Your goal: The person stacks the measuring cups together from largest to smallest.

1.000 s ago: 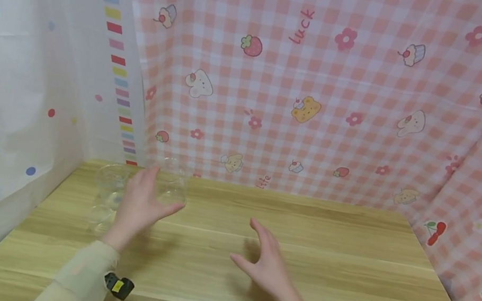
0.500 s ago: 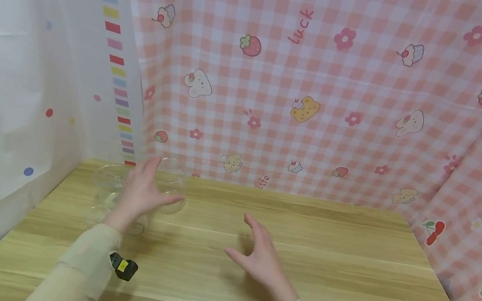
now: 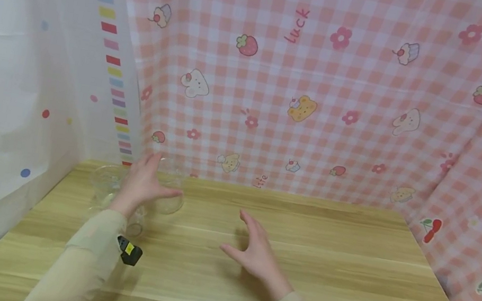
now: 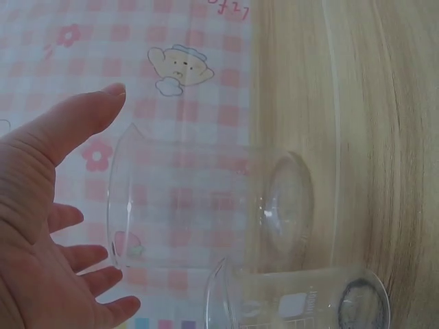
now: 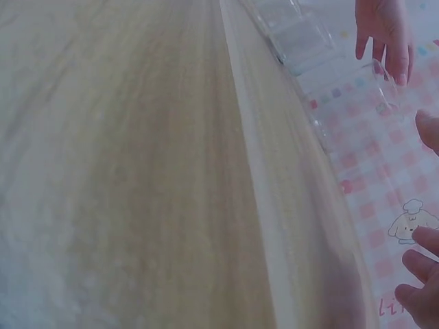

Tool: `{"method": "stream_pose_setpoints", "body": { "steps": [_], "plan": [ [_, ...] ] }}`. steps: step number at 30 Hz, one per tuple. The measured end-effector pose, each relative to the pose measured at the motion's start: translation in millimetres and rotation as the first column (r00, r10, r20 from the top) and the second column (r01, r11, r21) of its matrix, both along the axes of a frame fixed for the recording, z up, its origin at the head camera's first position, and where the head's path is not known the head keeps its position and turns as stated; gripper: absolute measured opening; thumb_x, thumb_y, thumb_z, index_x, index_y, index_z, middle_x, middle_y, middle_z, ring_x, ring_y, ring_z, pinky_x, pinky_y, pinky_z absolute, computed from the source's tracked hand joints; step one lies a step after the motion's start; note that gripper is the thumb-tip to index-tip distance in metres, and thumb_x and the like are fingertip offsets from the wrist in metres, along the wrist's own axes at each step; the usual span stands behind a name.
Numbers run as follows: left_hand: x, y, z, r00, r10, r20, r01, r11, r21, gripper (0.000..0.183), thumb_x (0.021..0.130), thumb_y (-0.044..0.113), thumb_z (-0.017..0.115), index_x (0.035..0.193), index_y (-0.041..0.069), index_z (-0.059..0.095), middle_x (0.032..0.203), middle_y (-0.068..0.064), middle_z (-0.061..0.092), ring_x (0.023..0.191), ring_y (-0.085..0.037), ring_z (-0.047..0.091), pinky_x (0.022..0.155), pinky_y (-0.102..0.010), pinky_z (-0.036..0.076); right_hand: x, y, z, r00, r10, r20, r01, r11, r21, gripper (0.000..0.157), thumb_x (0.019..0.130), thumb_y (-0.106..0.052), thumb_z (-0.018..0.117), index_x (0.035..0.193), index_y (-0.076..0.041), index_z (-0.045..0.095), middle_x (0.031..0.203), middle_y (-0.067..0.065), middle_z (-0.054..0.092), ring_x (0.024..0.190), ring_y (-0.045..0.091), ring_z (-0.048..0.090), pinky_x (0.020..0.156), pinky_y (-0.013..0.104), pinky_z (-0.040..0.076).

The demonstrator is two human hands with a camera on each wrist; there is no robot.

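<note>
My left hand (image 3: 142, 184) hovers just over the rim of a tall clear glass beaker (image 4: 185, 199), thumb and fingers spread apart. In the left wrist view no finger is clearly curled round it. A smaller beaker with printed markings (image 4: 295, 301) stands beside the tall one, nearer to me. Partly behind my left hand and forearm, other clear glassware (image 3: 106, 178) stands at the table's left; its exact shape is hard to make out. My right hand (image 3: 254, 250) is held above the middle of the table, thumb and fingers apart, holding nothing.
The wooden table (image 3: 321, 272) ends at a pink checked cloth (image 3: 272, 81) hanging behind it. A white printed cloth (image 3: 2, 76) hangs along the left, and checked cloth continues on the right. Black wrist cameras (image 3: 129, 252) sit at both cuffs.
My left hand has moved slightly forward and up to the tall beaker's rim, uncovering the smaller beaker. My right hand has drifted a little left and forward. The head view has shifted slightly.
</note>
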State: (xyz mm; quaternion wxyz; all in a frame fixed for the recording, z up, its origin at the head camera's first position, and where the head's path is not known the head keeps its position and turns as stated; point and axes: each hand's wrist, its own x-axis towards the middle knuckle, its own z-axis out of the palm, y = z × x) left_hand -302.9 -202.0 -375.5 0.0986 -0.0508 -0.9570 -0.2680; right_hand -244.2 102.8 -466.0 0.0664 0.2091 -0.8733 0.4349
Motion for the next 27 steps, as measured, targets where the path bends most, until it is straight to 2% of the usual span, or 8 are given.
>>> {"method": "stream_pose_setpoints", "body": {
  "steps": [6, 15, 23, 27],
  "plan": [
    [-6.4, -1.5, -1.2, 0.999, -0.019, 0.036, 0.019, 1.000, -0.007, 0.112, 0.071, 0.045, 0.087, 0.152, -0.002, 0.027, 0.153, -0.034, 0.023, 0.136, -0.055, 0.026, 0.107, -0.068, 0.028, -0.2, -2.0, -4.7, 1.000, 0.004, 0.021, -0.004, 1.000, 0.004, 0.093, 0.083, -0.039, 0.079, 0.154, -0.005, 0.029, 0.150, 0.019, 0.041, 0.138, 0.037, 0.037, 0.112, 0.055, 0.030],
    [-18.9, -8.0, -10.6, 0.998, -0.059, 0.025, 0.056, 0.993, 0.105, 0.103, 0.069, 0.034, 0.091, 0.148, 0.001, 0.034, 0.149, -0.030, 0.033, 0.135, -0.049, 0.032, 0.108, -0.064, 0.029, -2.0, -5.9, -9.9, 1.000, 0.009, 0.023, -0.009, 1.000, 0.005, 0.094, 0.083, -0.040, 0.079, 0.154, -0.004, 0.029, 0.149, 0.019, 0.042, 0.136, 0.038, 0.039, 0.111, 0.057, 0.031],
    [-23.8, -11.4, -17.5, 0.997, -0.062, 0.043, 0.055, 0.988, 0.147, 0.103, 0.069, 0.033, 0.091, 0.150, 0.002, 0.033, 0.150, -0.031, 0.030, 0.137, -0.048, 0.029, 0.110, -0.064, 0.027, -4.2, -10.3, -10.7, 0.999, 0.008, 0.054, -0.007, 1.000, -0.006, 0.093, 0.083, -0.037, 0.080, 0.155, -0.007, 0.028, 0.149, 0.019, 0.042, 0.137, 0.038, 0.038, 0.112, 0.057, 0.030],
    [-25.2, -12.7, -20.8, 0.997, -0.053, 0.061, 0.041, 0.984, 0.174, 0.105, 0.073, 0.031, 0.088, 0.151, -0.003, 0.028, 0.152, -0.031, 0.028, 0.138, -0.048, 0.027, 0.111, -0.062, 0.026, -6.0, -13.1, -10.4, 0.997, 0.010, 0.073, -0.009, 1.000, -0.019, 0.092, 0.084, -0.037, 0.079, 0.155, -0.007, 0.028, 0.150, 0.019, 0.042, 0.137, 0.037, 0.038, 0.112, 0.056, 0.030]
  ]
}}
